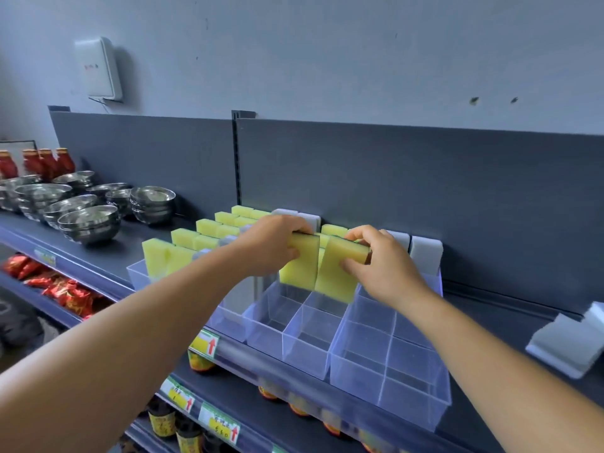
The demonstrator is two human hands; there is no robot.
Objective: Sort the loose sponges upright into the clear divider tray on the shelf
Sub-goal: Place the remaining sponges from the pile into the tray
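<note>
Front cells of clear divider tray (385,364) empty; left hand (274,245) grips yellow sponge (302,263), right hand (380,261) pinches second sponge (338,273), both upright above middle cells; filled rows (209,233) behind-left; grey sponges (565,341) loose on shelf, roughly half done

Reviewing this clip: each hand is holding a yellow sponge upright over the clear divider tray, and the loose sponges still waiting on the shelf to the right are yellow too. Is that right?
Not quite. The head view shows the loose sponges on the shelf to the right are grey-white, not yellow. The rest holds: the left hand and right hand each hold a yellow sponge upright over the clear divider tray.
</note>
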